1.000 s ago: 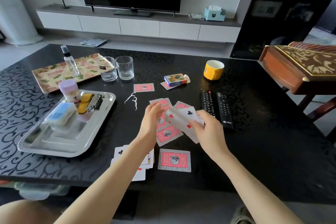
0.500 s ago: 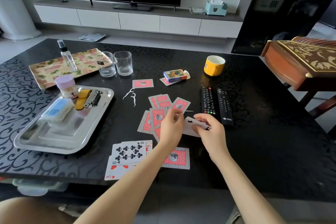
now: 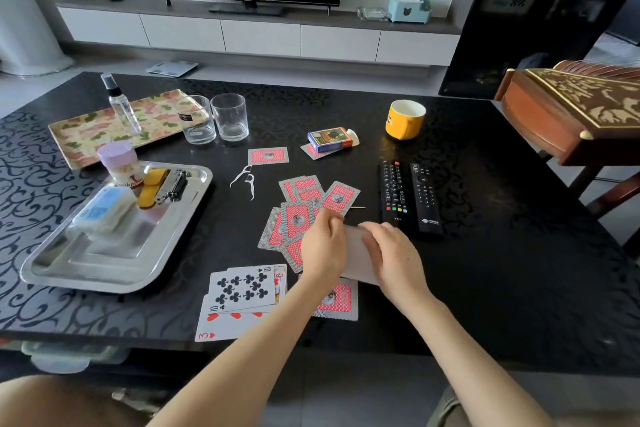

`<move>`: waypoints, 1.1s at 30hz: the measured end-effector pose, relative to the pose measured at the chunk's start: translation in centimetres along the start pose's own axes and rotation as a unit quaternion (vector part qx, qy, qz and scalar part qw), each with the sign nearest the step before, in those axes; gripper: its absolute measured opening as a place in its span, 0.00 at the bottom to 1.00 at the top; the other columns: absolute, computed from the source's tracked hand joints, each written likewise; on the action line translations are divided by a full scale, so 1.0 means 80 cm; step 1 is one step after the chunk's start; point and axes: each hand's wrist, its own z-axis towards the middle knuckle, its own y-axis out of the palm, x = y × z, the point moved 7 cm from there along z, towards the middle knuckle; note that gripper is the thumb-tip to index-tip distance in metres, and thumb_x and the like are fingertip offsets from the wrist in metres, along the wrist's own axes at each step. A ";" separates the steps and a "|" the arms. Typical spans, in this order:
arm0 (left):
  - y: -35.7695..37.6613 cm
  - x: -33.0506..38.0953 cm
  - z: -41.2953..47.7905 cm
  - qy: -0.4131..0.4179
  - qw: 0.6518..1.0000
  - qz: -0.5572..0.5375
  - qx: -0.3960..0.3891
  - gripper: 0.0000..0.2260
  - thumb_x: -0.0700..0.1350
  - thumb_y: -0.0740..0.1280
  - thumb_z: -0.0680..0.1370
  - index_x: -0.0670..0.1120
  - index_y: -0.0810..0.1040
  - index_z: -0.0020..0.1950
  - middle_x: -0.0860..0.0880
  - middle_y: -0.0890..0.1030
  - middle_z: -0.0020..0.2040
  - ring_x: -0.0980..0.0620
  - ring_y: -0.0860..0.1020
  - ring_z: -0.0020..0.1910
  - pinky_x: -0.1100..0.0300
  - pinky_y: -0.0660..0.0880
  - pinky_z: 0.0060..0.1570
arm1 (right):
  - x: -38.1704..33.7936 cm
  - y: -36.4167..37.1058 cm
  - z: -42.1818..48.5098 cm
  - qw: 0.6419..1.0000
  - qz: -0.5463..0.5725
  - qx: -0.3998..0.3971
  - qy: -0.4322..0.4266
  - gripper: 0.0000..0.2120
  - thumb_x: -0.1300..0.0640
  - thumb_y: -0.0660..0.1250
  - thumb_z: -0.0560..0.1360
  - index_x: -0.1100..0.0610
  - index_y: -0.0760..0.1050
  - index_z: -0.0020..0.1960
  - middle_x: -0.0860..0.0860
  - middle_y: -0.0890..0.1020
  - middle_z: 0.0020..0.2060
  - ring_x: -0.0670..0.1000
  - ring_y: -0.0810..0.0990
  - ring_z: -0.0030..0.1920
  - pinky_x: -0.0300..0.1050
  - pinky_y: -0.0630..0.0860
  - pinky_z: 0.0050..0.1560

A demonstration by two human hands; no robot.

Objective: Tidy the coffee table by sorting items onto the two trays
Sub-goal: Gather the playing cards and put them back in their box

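Both hands meet over the middle of the black coffee table point(image 3: 519, 288). My left hand point(image 3: 323, 250) and my right hand point(image 3: 394, 255) hold a small stack of playing cards point(image 3: 356, 253) between them, fingers curled round its edges. Red-backed cards point(image 3: 298, 218) lie scattered just beyond the hands, one more point(image 3: 337, 298) lies under my left wrist. Face-up cards point(image 3: 242, 291) with a ten of clubs on top lie near the front edge. A steel tray point(image 3: 114, 267) sits at the left, a floral tray point(image 3: 83, 128) behind it.
The steel tray holds a lilac-capped jar point(image 3: 119, 163), a blue pack point(image 3: 100, 208), a yellow item point(image 3: 150, 187) and a metal tool point(image 3: 173, 184). A spray bottle point(image 3: 119, 104), two glasses point(image 3: 214, 118), floss picks point(image 3: 246, 180), a card box point(image 3: 329, 139), a yellow mug point(image 3: 404, 120) and two remotes point(image 3: 408, 198) stand around.
The hands dropped from above the table towards its surface. My left hand came across to the right hand and both now close round the gathered cards. The camera tilted slightly.
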 end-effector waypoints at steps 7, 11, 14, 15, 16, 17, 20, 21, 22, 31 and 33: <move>-0.007 0.014 0.010 0.028 0.998 0.013 -0.053 0.12 0.45 0.49 0.83 0.46 0.71 0.58 0.49 0.76 0.47 0.55 0.73 0.37 0.50 0.76 0.41 | -0.005 0.011 0.011 0.985 -0.121 -0.008 -0.120 0.11 0.66 0.74 0.68 0.63 0.74 0.47 0.55 0.79 0.37 0.56 0.80 0.36 0.41 0.71 0.32; -0.030 0.032 0.003 0.101 0.990 0.094 -0.039 0.13 0.45 0.53 0.82 0.46 0.71 0.63 0.51 0.76 0.56 0.57 0.74 0.47 0.66 0.69 0.43 | -0.006 -0.024 0.006 0.982 -0.094 0.072 -0.146 0.04 0.66 0.68 0.72 0.65 0.75 0.45 0.55 0.79 0.35 0.52 0.77 0.32 0.37 0.66 0.35; -0.055 0.050 -0.006 0.211 0.952 0.215 -0.053 0.09 0.43 0.60 0.79 0.44 0.78 0.54 0.50 0.79 0.51 0.52 0.75 0.51 0.65 0.69 0.47 | -0.012 -0.044 0.002 0.973 -0.112 0.115 -0.166 0.12 0.57 0.58 0.78 0.64 0.74 0.43 0.52 0.76 0.32 0.48 0.72 0.30 0.37 0.65 0.30; -0.058 0.049 -0.013 0.236 0.935 0.251 -0.088 0.09 0.45 0.61 0.79 0.43 0.80 0.51 0.50 0.79 0.50 0.52 0.76 0.50 0.65 0.69 0.46 | -0.013 -0.037 -0.002 0.969 -0.139 0.102 -0.177 0.14 0.55 0.55 0.80 0.62 0.73 0.43 0.51 0.76 0.31 0.48 0.74 0.29 0.38 0.68 0.27; -0.057 0.045 -0.021 0.251 0.914 0.290 -0.132 0.10 0.47 0.63 0.78 0.43 0.81 0.50 0.51 0.80 0.50 0.53 0.76 0.49 0.65 0.70 0.47 | -0.013 -0.029 -0.005 0.963 -0.177 0.084 -0.184 0.16 0.53 0.51 0.82 0.60 0.71 0.43 0.51 0.76 0.30 0.49 0.75 0.27 0.38 0.70 0.24; -0.053 0.036 -0.032 0.260 0.889 0.331 -0.181 0.12 0.51 0.64 0.78 0.44 0.81 0.50 0.51 0.80 0.51 0.53 0.76 0.49 0.62 0.72 0.48 | -0.010 -0.021 -0.007 0.959 -0.208 0.062 -0.181 0.19 0.50 0.47 0.83 0.59 0.70 0.44 0.50 0.76 0.30 0.49 0.77 0.27 0.39 0.70 0.23; -0.032 0.001 -0.070 0.285 0.775 0.468 -0.315 0.26 0.63 0.62 0.74 0.44 0.76 0.61 0.47 0.75 0.62 0.49 0.72 0.62 0.51 0.71 0.61 | 0.003 -0.004 0.001 0.971 -0.208 -0.079 -0.088 0.18 0.50 0.50 0.83 0.62 0.72 0.54 0.55 0.80 0.44 0.56 0.81 0.40 0.47 0.74 0.37; -0.026 -0.013 -0.079 0.283 0.731 0.516 -0.346 0.32 0.65 0.61 0.74 0.43 0.70 0.68 0.45 0.69 0.69 0.47 0.66 0.69 0.50 0.67 0.66 | 0.007 -0.002 0.004 0.973 -0.192 -0.106 -0.065 0.16 0.51 0.53 0.82 0.62 0.71 0.58 0.56 0.79 0.50 0.58 0.80 0.47 0.48 0.72 0.42; -0.021 -0.024 -0.088 0.283 0.696 0.548 -0.367 0.37 0.65 0.61 0.73 0.42 0.62 0.73 0.44 0.62 0.74 0.46 0.59 0.73 0.50 0.62 0.70 | 0.009 -0.003 0.007 0.976 -0.176 -0.115 -0.055 0.15 0.52 0.54 0.82 0.62 0.70 0.60 0.55 0.79 0.53 0.59 0.78 0.50 0.49 0.70 0.45; -0.004 -0.028 -0.109 0.325 0.675 0.533 -0.395 0.23 0.46 0.62 0.79 0.49 0.63 0.74 0.49 0.61 0.75 0.49 0.58 0.74 0.53 0.57 0.72 | -0.035 -0.030 -0.021 0.988 -0.089 -0.076 -0.099 0.07 0.56 0.64 0.77 0.57 0.76 0.42 0.44 0.71 0.30 0.49 0.71 0.34 0.44 0.66 0.32; -0.010 -0.026 -0.107 0.338 0.700 0.488 -0.397 0.17 0.47 0.62 0.79 0.48 0.72 0.69 0.49 0.72 0.69 0.48 0.67 0.70 0.52 0.64 0.68 | -0.042 -0.027 -0.027 0.989 -0.064 -0.105 -0.087 0.06 0.55 0.65 0.76 0.56 0.77 0.42 0.43 0.71 0.32 0.47 0.70 0.36 0.41 0.65 0.33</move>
